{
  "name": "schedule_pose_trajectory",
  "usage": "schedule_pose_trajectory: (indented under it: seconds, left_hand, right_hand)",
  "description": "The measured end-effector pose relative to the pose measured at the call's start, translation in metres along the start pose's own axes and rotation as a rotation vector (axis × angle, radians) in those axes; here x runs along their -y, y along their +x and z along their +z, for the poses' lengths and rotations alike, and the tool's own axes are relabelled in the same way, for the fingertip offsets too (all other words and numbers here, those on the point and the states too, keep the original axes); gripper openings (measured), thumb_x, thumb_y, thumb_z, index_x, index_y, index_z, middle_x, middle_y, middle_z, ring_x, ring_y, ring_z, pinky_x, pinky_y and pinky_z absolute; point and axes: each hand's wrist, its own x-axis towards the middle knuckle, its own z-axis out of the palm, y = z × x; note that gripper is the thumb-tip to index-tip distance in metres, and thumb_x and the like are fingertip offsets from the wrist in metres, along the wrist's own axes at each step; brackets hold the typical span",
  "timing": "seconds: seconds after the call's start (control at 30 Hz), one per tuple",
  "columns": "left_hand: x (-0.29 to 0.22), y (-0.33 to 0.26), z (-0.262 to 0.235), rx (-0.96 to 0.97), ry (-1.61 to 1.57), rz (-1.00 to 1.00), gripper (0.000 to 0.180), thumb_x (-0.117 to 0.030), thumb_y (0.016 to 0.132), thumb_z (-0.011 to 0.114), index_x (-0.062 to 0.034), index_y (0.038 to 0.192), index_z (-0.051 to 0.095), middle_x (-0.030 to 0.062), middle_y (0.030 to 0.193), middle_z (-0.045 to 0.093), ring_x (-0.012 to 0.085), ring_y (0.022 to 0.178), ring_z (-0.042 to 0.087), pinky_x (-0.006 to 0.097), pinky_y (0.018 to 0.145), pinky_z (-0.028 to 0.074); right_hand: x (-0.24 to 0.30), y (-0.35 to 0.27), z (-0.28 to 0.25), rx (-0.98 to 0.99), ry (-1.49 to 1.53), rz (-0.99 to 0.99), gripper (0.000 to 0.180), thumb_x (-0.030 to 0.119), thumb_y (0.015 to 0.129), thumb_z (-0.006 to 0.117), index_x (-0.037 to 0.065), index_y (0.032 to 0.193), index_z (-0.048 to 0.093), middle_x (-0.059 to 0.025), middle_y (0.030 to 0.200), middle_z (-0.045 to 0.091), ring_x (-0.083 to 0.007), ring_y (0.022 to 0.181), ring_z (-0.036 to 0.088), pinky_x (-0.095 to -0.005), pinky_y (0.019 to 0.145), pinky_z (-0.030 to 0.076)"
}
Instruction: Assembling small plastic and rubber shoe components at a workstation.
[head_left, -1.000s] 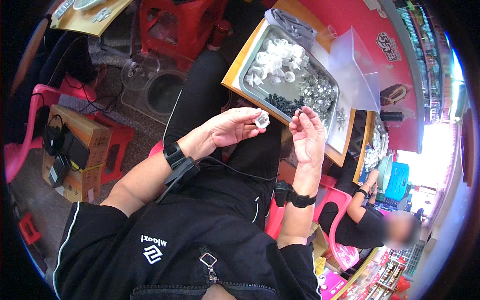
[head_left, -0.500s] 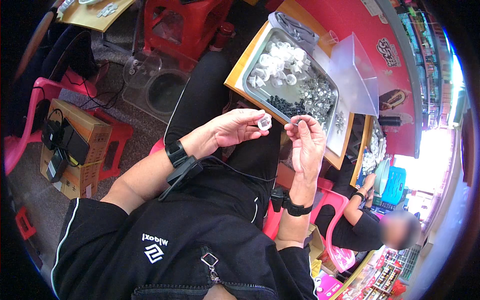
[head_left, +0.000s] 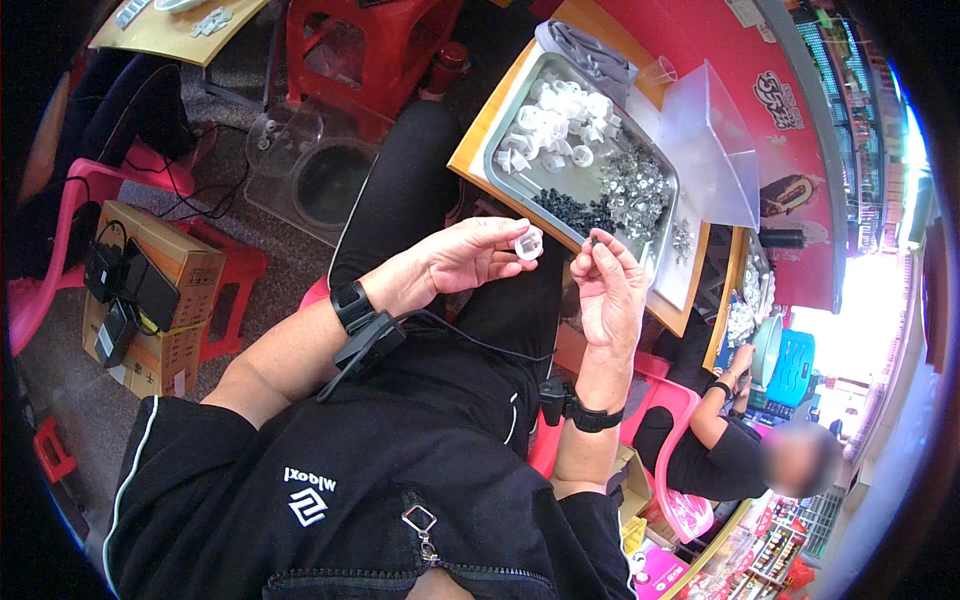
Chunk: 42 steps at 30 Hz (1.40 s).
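Observation:
Between the thumb and fingers of my left hand [head_left: 472, 257] is a small round piece of clear and white plastic [head_left: 529, 243]. My right hand [head_left: 610, 290] is just to its right, apart from it, with thumb and fingertips pinched on a tiny black part [head_left: 597, 237]. Beyond both hands a metal tray [head_left: 497, 190] rests on a wooden table. White plastic pieces [head_left: 560, 115] fill its far left part. Small black parts [head_left: 570, 208] are heaped at its near edge, beside a pile of small shiny clear or metallic parts [head_left: 638, 190].
A clear plastic bin [head_left: 708, 140] stands right of the tray, and a grey cloth [head_left: 588, 55] lies behind it. On the left are a cardboard box [head_left: 150, 290] and a red stool [head_left: 235, 290]. Another person [head_left: 715, 440] sits at the right beside a second table.
My right hand has turned slightly and the black part now shows upright at its fingertips. The left hand stays nearly still with the plastic piece.

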Motion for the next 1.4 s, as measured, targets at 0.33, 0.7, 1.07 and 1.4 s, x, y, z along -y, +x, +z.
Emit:
schedule_pose_trajectory:
  seconds: [0.33, 0.7, 1.07, 1.4]
  left_hand:
    - [-0.001, -0.002, 0.001, -0.007, 0.003, -0.007, 0.029, -0.027, 0.087, 0.063, -0.0046, 0.105, 0.062, 0.0065, 0.095, 0.068, 0.0174, 0.083, 0.067, 0.023, 0.068, 0.055]
    - [-0.001, 0.001, 0.000, 0.050, -0.086, -0.033, 0.027, -0.028, 0.086, 0.065, -0.0030, 0.097, 0.063, 0.0068, 0.088, 0.066, 0.0142, 0.078, 0.065, 0.020, 0.068, 0.055]
    - [-0.002, 0.002, 0.001, 0.036, -0.099, -0.038, 0.025, -0.025, 0.088, 0.062, -0.0014, 0.097, 0.062, 0.0074, 0.086, 0.065, 0.0137, 0.074, 0.065, 0.020, 0.066, 0.056]
    - [0.003, 0.003, -0.004, 0.029, -0.011, -0.038, 0.022, -0.027, 0.085, 0.066, -0.0054, 0.088, 0.064, 0.0029, 0.076, 0.063, 0.0111, 0.064, 0.063, 0.017, 0.055, 0.052]
  right_hand:
    - [-0.002, 0.005, -0.003, 0.006, 0.149, 0.020, 0.019, 0.001, 0.085, 0.061, 0.000, 0.104, 0.061, -0.0102, 0.087, 0.064, -0.0156, 0.070, 0.059, -0.0272, 0.066, 0.050]
    - [-0.014, 0.010, 0.000, 0.053, 0.097, 0.054, 0.014, 0.003, 0.085, 0.062, -0.002, 0.098, 0.063, -0.0096, 0.085, 0.065, -0.0135, 0.068, 0.059, -0.0247, 0.064, 0.049]
    - [-0.009, 0.002, 0.032, 0.096, -0.838, -0.323, 0.012, -0.001, 0.080, 0.066, -0.001, 0.093, 0.065, -0.0070, 0.084, 0.062, -0.0117, 0.069, 0.058, -0.0223, 0.065, 0.047]
    - [-0.010, 0.000, 0.036, 0.217, -1.281, -0.543, 0.011, 0.002, 0.076, 0.068, 0.003, 0.086, 0.065, -0.0071, 0.087, 0.057, -0.0185, 0.076, 0.058, -0.0287, 0.067, 0.048]
